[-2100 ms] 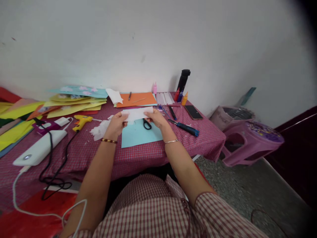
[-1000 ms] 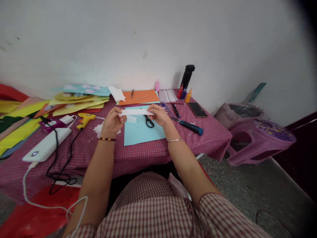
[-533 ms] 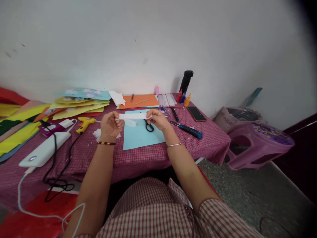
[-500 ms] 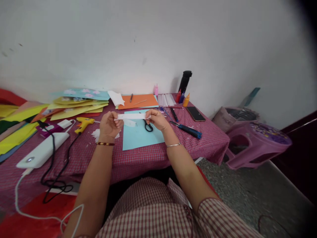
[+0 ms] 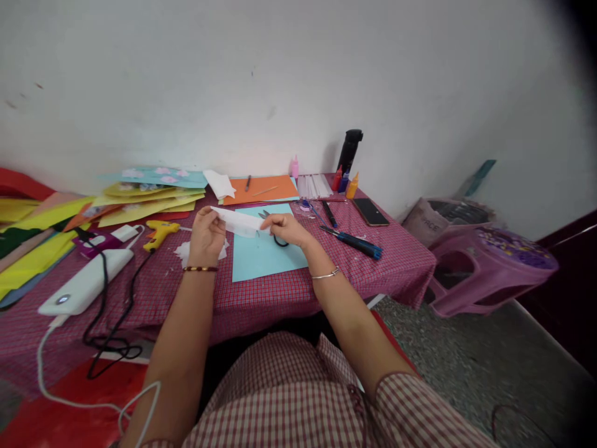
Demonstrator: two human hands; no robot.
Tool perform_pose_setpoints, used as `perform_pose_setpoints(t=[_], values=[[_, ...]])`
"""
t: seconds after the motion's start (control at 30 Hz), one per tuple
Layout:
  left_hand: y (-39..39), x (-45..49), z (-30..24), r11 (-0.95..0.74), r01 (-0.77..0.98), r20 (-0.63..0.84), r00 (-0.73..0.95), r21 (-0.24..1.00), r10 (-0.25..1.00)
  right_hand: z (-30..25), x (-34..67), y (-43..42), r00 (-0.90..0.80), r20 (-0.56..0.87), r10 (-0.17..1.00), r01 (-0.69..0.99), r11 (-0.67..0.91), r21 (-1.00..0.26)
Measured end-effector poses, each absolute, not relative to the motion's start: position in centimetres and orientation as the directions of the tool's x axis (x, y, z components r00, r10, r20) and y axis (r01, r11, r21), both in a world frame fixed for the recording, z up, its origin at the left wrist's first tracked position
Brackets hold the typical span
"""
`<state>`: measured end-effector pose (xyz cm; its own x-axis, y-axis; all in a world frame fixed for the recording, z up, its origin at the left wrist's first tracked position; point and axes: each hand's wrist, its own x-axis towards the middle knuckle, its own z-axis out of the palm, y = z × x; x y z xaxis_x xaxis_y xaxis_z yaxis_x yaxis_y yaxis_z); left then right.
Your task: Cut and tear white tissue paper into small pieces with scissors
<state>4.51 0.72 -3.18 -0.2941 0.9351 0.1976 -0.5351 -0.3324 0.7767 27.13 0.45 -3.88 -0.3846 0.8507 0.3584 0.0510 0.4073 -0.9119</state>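
A white paper strip (image 5: pixel 237 223) is stretched between my two hands above the table. My left hand (image 5: pixel 208 235) is closed on its left end. At the other end, my right hand (image 5: pixel 283 228) pinches the strip's edge between thumb and fingers. Beneath lies a light blue paper sheet (image 5: pixel 261 264). Black scissors (image 5: pixel 281 242) rest on that sheet, their handle partly covered by my right hand. White paper scraps (image 5: pixel 183 251) lie beside my left wrist.
A yellow glue gun (image 5: pixel 160 233) and a white power bank (image 5: pixel 84 283) with cables lie left. A blue-black cutter-like tool (image 5: pixel 357 244), a phone (image 5: pixel 370 212), paint bottles (image 5: pixel 345 182) and a black flask (image 5: pixel 349 149) are right. Coloured papers (image 5: pixel 149 199) are stacked behind.
The strip has tilted, its right end now lower, and more of its face shows. My right hand has shifted slightly left and down. The scissor blades have come into view.
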Motion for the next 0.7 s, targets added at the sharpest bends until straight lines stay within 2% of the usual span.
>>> perform_pose_setpoints(t=[0.1, 0.2, 0.33, 0.43, 0.7], values=[[0.6, 4.2, -3.1, -0.284, -0.584, 0.165, -0.249, 0.761, 0.954, -4.0, 26.7, 0.4, -0.437, 0.365, 0.822, 0.092, 0.445, -0.891], [0.1, 4.7, -3.0, -0.128, -0.638, 0.109, -0.069, 0.759, 0.992, -4.3, 26.4, 0.4, -0.472, 0.369, 0.801, 0.086, 0.458, -0.885], [-0.4, 6.2, -3.2, -0.031, -0.507, 0.084, 0.082, 0.862, 0.993, -4.9, 26.2, 0.7, -0.485, 0.338, 0.807, 0.127, 0.447, -0.885], [-0.5, 7.2, -3.7, -0.058, -0.391, 0.084, 0.05, 0.919, 0.995, -5.3, 26.1, 0.9, -0.491, 0.315, 0.813, 0.162, 0.44, -0.883], [-0.3, 8.2, -4.6, -0.136, -0.281, 0.087, -0.181, 0.95, 0.98, -5.5, 25.7, 0.7, -0.52, 0.279, 0.808, 0.32, 0.486, -0.813]])
